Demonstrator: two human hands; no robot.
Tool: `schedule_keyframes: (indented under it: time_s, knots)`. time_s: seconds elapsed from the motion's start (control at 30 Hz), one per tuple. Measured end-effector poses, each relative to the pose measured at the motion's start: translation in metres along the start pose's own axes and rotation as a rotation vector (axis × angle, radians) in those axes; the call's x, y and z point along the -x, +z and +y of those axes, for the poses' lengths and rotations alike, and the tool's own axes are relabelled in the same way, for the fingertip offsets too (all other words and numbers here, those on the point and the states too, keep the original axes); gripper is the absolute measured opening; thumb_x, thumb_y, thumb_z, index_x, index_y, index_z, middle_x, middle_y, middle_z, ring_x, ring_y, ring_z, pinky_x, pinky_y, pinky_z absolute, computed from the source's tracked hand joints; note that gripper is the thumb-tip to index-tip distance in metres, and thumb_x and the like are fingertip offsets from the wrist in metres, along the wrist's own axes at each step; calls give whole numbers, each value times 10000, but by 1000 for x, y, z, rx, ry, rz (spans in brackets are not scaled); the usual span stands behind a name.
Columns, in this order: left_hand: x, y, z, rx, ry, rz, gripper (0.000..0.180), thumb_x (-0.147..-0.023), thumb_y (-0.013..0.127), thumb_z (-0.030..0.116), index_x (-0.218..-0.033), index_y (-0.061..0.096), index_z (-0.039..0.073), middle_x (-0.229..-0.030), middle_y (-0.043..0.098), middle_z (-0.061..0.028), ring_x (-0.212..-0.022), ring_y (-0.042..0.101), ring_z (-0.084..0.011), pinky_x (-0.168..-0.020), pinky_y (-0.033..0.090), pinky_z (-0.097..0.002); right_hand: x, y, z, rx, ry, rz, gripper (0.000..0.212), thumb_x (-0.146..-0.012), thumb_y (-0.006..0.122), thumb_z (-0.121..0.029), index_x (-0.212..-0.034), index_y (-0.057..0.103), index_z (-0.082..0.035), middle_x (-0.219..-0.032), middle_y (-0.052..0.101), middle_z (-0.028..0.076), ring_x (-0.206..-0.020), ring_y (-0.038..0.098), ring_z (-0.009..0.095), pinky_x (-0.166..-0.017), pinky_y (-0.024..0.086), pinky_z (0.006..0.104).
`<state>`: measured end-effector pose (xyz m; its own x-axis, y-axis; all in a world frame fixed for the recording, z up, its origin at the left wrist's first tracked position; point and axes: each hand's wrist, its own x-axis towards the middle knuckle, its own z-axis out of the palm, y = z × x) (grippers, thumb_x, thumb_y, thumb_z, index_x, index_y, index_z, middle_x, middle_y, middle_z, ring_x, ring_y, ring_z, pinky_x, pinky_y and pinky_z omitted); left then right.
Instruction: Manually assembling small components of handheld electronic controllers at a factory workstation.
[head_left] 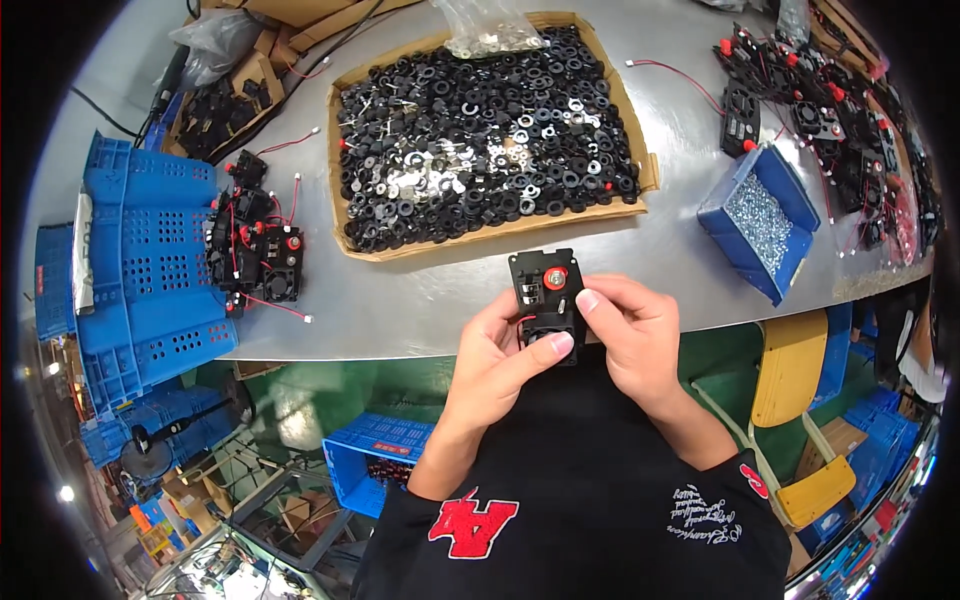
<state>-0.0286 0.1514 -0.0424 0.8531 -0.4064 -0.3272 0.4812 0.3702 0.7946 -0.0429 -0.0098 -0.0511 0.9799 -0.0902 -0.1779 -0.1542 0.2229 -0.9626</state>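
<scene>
Both hands are in front of my body at the table's near edge, around a black plastic panel with a small fan (541, 289). A red round part with a metal centre sits on its upper half, and a red wire runs along its left side. My left hand (497, 370) is closed on the lower left, thumb across the fan end. My right hand (636, 338) closes on the right edge, thumb tip on the panel's face beside a small silvery pin or screw; which one I cannot tell. Its other fingertips are hidden behind the panel.
Ahead lies a shallow cardboard tray (334, 190) of black and silvery rings, with a clear bag (490, 25) on it. A blue bin (728, 232) of small metal hardware stands right. Similar black assemblies (283, 262) lie left beside a blue crate (150, 200); more are piled far right.
</scene>
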Motion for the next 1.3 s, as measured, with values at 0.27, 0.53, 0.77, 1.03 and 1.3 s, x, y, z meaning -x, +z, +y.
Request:
schedule_keyframes:
  time_s: [0.27,0.53,0.77,1.03,1.3]
  knots:
    - [11,-25,8,58,33,41,428,-817,714,21,-1213,564,-41,-1029,639,-44,-907,604,-96,-807,506,-253,-15,17,-15,278,-170,-112,139,-905,614,-59,-969,683,44,-946,615,88,-833,582,126,-739,458,254]
    - [25,-56,15,227,95,172,446,-797,677,28,-1210,542,-67,-1102,654,-125,-959,643,-160,-880,509,-297,-138,90,-21,942,-875,-374,141,-845,637,-105,-950,682,-23,-810,623,114,-720,615,285,-675,507,366]
    - [27,-55,13,-6,223,323,454,-784,650,89,-1203,553,-57,-1047,665,-145,-791,654,-152,-650,563,-301,-169,113,-10,1362,-808,-655,174,-877,542,-142,-806,666,-42,-854,640,125,-818,648,327,-746,528,421]
    - [25,-48,18,88,153,306,408,-815,668,68,-1187,556,-54,-1022,662,-115,-822,645,-138,-702,558,-292,-165,91,-11,1209,-764,-353,140,-869,575,-133,-837,666,-32,-796,666,135,-761,654,341,-685,535,416]
    - [12,-34,8,-43,201,316,421,-815,648,114,-1178,544,-71,-1051,661,-166,-771,665,-160,-617,589,-306,-154,62,-18,1062,-745,-313,205,-854,598,-129,-1037,666,-69,-944,681,144,-863,652,331,-760,530,417]
